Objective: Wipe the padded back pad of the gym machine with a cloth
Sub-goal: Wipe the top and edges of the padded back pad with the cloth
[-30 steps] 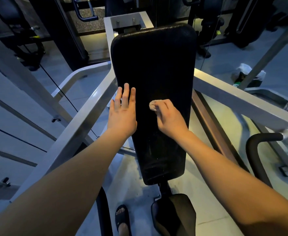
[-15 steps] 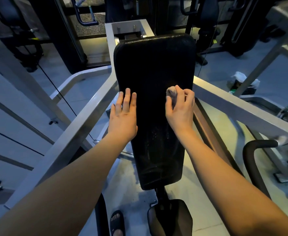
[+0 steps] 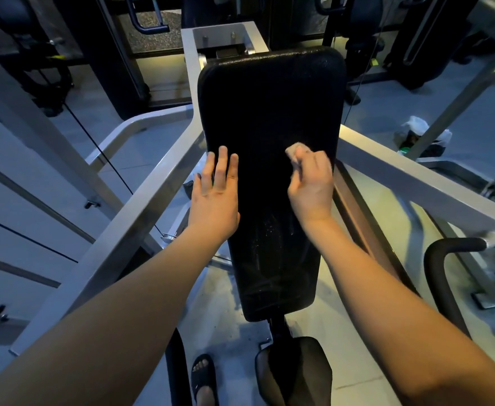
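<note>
Black padded back pad (image 3: 269,106) dead centre, long and narrow, sloping up and away, mounted in front of a grey steel post (image 3: 189,71). Faint pale specks and streaks on its lower part, below both hands.

Small pale cloth (image 3: 294,149) bunched up against the pad's right half, roughly midway up. Clamped in the right hand (image 3: 312,186), fingers curled tight round it, knuckles up, just a bit of fabric poking out at the top left of the fist. Kinda blurry there, so no telling how much cloth is tucked inside.

Left hand (image 3: 215,194) flat along the pad's left edge, fingers straight and close together, gripping nothing, only resting there.

Black seat (image 3: 296,367) right under the pad's lower end. One foot in a black slide sandal (image 3: 203,376) on the floor just left of the seat.

Grey rails fanning out either side: left rail (image 3: 129,230) under the left forearm, right rail (image 3: 416,177) beyond the right wrist. Thin black cable (image 3: 102,153) slanting down past the left rail. Curved black handle (image 3: 439,273) low on the right.

White plastic bag (image 3: 419,133) on the floor well behind the right rail. More dark machines at the back, too dim to make out.
</note>
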A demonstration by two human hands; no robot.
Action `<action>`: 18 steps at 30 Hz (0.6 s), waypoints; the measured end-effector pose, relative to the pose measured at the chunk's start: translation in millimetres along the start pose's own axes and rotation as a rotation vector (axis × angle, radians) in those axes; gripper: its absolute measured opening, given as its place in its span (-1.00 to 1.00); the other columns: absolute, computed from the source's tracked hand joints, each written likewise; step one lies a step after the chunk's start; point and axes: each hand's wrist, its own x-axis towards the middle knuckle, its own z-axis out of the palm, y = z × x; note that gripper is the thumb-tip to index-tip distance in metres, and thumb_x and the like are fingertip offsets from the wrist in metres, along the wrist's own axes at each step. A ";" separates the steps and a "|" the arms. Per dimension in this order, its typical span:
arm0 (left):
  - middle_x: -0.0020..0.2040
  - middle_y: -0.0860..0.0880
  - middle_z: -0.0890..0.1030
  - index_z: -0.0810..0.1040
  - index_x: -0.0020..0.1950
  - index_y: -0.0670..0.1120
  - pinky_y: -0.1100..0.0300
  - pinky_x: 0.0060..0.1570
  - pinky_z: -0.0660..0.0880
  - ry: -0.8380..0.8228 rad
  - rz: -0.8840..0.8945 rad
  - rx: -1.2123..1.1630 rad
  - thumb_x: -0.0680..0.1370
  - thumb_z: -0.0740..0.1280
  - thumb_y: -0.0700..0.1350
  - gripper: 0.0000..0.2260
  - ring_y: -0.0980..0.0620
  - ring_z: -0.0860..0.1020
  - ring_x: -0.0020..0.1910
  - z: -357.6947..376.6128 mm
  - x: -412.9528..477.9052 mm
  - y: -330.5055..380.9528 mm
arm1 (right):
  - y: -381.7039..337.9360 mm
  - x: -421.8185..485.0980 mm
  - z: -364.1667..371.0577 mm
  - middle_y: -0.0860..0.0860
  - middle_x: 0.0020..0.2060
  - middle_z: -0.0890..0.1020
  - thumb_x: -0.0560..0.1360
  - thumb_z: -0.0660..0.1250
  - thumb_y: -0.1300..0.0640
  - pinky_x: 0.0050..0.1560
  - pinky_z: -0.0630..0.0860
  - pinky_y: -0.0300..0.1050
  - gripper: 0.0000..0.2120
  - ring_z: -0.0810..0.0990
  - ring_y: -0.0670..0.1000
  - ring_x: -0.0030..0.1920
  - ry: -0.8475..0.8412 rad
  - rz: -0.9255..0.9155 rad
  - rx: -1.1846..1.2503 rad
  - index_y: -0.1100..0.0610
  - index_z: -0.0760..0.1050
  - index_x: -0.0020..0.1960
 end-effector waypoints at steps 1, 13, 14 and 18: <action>0.61 -0.12 -0.34 -0.27 0.64 -0.11 -0.21 0.55 -0.01 0.000 -0.002 0.007 0.51 0.45 -0.04 0.00 -0.22 -0.29 0.59 0.6 0.4 0.4 | 0.0 -14.0 4.4 0.15 -0.04 0.54 0.49 0.30 0.37 0.01 0.39 -0.20 -0.73 0.48 0.11 -0.03 -0.064 -0.038 -0.005 0.24 0.55 0.18; 0.62 -0.13 -0.30 -0.24 0.64 -0.11 -0.20 0.56 0.05 0.011 0.009 0.023 0.50 0.45 0.00 0.00 -0.24 -0.24 0.60 0.5 -2.0 -1.4 | 2.6 22.5 -30.3 0.11 0.02 0.48 0.57 0.30 0.29 0.02 0.48 -0.13 -0.72 0.49 0.07 -0.01 -0.013 -0.041 -0.016 0.13 0.53 0.26; 0.62 -0.13 -0.29 -0.24 0.64 -0.11 -0.20 0.56 0.05 0.012 0.009 0.022 0.49 0.45 0.00 0.00 -0.23 -0.23 0.60 0.7 -1.8 -1.8 | -0.6 24.5 -24.3 0.12 0.01 0.47 0.57 0.29 0.28 0.00 0.49 -0.11 -0.74 0.49 0.09 -0.01 -0.019 -0.009 -0.025 0.16 0.53 0.24; 0.62 -0.11 -0.32 -0.25 0.64 -0.10 -0.18 0.56 0.05 0.005 0.004 0.043 0.47 0.47 -0.01 0.03 -0.21 -0.25 0.60 0.4 -1.1 -3.6 | -9.0 -22.0 3.3 0.14 -0.03 0.49 0.50 0.25 0.30 -0.07 0.49 -0.04 -0.72 0.48 0.12 -0.06 -0.194 -0.137 -0.060 0.21 0.54 0.19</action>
